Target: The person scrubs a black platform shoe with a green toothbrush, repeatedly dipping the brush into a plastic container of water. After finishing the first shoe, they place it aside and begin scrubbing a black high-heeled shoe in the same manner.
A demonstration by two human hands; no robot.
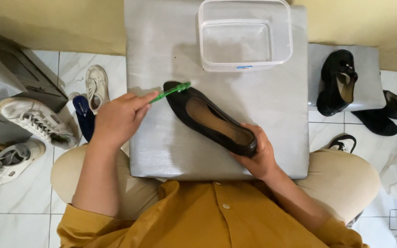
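Head view: left hand is clenched round a green toothbrush, bristle end at the toe of a black flat shoe lying on a grey stool; right hand grasps its heel. Best bet: short light strokes, heel pinned firm, rinse in the clear plastic tub. Bristles too small to make out; can't tell whether the tub holds water; right fingers partly hidden behind the heel.

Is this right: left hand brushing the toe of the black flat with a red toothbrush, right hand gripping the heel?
Not quite: the toothbrush is green, not red, as the head view shows. The rest holds: the left hand holds it at the toe of the black flat, and the right hand grips the heel.
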